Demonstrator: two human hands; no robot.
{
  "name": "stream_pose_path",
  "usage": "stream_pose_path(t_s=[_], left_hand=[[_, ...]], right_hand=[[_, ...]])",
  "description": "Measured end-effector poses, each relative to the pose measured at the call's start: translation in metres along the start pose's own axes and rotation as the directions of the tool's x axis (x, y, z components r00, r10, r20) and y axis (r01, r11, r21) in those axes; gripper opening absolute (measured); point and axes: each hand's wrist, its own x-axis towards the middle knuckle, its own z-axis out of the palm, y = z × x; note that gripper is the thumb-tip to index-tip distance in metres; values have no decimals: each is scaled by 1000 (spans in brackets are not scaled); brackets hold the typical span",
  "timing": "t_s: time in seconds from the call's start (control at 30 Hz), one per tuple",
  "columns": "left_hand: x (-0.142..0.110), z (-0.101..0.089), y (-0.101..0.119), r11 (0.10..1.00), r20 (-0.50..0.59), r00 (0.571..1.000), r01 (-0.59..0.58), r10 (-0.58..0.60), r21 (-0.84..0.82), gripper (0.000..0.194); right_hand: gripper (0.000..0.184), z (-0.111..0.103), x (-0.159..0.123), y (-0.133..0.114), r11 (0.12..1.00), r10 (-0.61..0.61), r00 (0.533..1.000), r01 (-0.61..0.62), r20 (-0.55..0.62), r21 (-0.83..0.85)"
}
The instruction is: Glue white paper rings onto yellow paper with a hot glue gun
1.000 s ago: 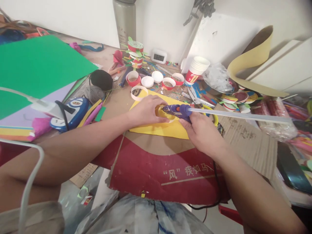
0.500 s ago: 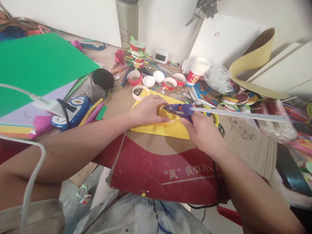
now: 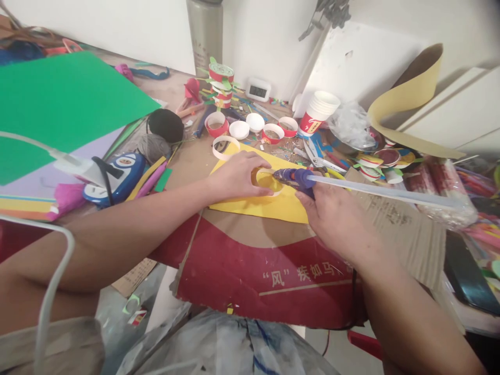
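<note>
My right hand (image 3: 330, 213) is wrapped round a blue hot glue gun (image 3: 295, 178), with a long clear glue stick (image 3: 375, 188) sticking out of its back. The gun's nozzle points left, at the rim of a paper ring (image 3: 278, 194) standing on a yellow sheet (image 3: 250, 203). On the ring's left side, my left hand (image 3: 242, 177) grips it between thumb and fingers; part of the ring is hidden behind them. Another pale ring (image 3: 225, 148) stands just beyond my left hand, at the sheet's far edge.
Red-and-white cup rings (image 3: 272, 134) and stacked paper cups (image 3: 318, 112) stand behind the sheet. Scissors (image 3: 312, 156) and corrugated cardboard (image 3: 398, 229) lie right. A black yarn ball (image 3: 166, 126) and green sheet (image 3: 70, 104) lie left. A red cardboard piece (image 3: 242, 271) is nearest me.
My right hand has shifted the glue gun slightly to the right, and its nozzle now sits at the right part of the ring. My left hand stays on the ring.
</note>
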Motion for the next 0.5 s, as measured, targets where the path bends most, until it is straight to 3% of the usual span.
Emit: stream_pose_path(t_s=[0.2,0.5], left_hand=[[0,1,0,1000,-7,1000,0,1,13,55],[1,1,-2,1000,4,1000,-14,14,21,54]], right_hand=[[41,-6,-6,-3,999,2,1000,-2,8,-33],[42,9,6,-5,999,42,999,-42,22,-20]])
